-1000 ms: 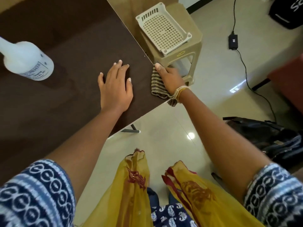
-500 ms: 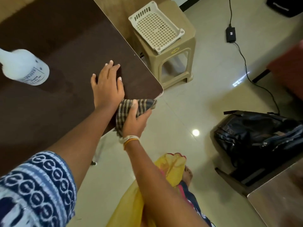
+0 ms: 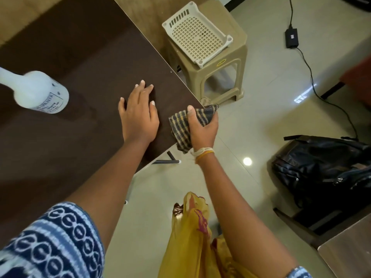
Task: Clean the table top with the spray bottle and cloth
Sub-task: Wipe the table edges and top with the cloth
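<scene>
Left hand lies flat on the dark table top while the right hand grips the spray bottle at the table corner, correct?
Not quite. In the head view the right hand grips the striped cloth; the spray bottle stands untouched. The left hand does lie flat on the table top.

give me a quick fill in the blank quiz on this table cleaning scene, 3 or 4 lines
1. The right hand grips a striped ____ at the corner of the table.
2. The left hand lies ____ on the dark table top, holding nothing.
3. The spray bottle stands on the table, to the ____ of the left hand.
4. A white perforated tray sits on top of a beige ____.

Missing words: cloth; flat; left; stool
</scene>
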### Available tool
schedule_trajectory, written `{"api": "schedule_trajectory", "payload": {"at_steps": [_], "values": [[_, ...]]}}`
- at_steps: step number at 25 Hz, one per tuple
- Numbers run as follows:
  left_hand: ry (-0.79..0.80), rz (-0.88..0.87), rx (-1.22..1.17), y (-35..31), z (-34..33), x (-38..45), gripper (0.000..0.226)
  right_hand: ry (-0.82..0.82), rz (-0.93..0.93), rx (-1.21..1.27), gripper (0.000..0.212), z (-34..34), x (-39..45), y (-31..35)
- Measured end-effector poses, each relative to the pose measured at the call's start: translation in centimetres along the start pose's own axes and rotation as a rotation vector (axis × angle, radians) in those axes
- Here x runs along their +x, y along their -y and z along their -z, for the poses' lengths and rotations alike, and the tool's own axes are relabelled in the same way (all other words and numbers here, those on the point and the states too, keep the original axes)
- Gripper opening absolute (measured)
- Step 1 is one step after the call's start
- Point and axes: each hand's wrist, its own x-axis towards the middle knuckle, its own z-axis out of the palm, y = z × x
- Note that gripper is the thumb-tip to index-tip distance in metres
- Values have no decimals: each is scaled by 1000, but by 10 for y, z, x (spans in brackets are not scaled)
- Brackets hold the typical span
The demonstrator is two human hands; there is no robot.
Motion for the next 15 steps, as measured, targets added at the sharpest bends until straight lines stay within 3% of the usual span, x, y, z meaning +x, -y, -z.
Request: {"api": "schedule_trajectory", "payload": {"at_steps": [3, 5, 7, 12, 15], "values": [[1, 14, -17, 0, 0, 0, 43, 376, 29, -231, 30, 27, 27, 27], [0, 13, -18, 0, 0, 0, 43, 653, 34, -564, 22, 33, 47, 54], [-5, 10, -14, 0, -2, 0, 43, 811, 10, -872, 23, 22, 65, 74], [7, 15, 6, -2, -1, 1, 44, 896, 138, -1074, 52, -22, 91, 90], [21, 14, 23, -4, 0, 1, 45, 863, 198, -1062, 43, -59, 109, 93]]}}
